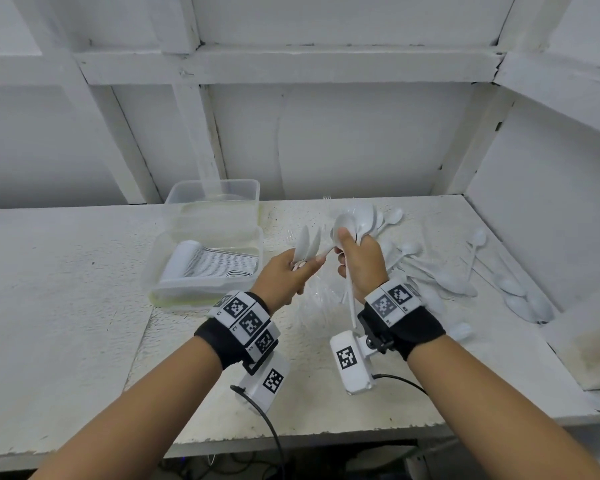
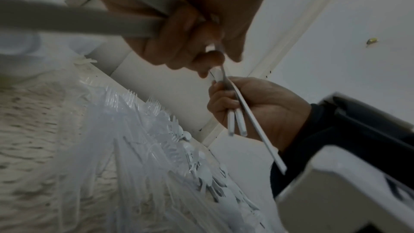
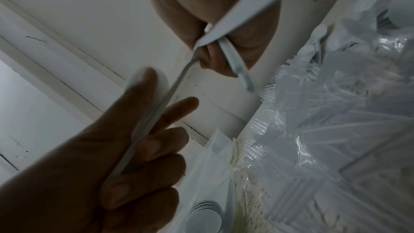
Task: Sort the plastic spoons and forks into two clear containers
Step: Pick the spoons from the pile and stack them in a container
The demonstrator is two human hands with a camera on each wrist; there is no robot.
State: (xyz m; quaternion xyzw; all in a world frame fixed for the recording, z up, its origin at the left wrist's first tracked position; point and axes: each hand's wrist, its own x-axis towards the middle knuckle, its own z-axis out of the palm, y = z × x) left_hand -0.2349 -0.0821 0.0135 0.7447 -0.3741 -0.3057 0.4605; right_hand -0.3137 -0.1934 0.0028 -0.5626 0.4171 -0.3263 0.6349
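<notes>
the left hand (image 1: 288, 271) holds a few white plastic spoons (image 1: 307, 245) by their handles, fingers curled round them, bowls fanned upward. the right hand (image 1: 359, 263) grips a thicker bundle of white plastic spoons (image 1: 355, 218), fingers wrapped tight round the handles, which hang down past the wrist. both hands are raised above the rough white tabletop (image 1: 84, 289), nearly touching; one spoon seems to bridge them.

the nearer clear plastic container (image 1: 201, 271), left of the hands, already has a nested row of white spoons in it; the farther clear plastic container (image 1: 215, 199) sits just behind it, and its contents cannot be made out. loose white spoons (image 1: 465, 271) and a heap of clear plastic forks (image 3: 313, 130) lie on the tabletop under and to the right of the hands.

the likely trouble is the handover: the handles are thin and slick, so a spoon passed between two full hands could slip and drop back into the heap. the fanned bowls may not nest with the row, and a clear fork could ride along unnoticed among the spoons.
</notes>
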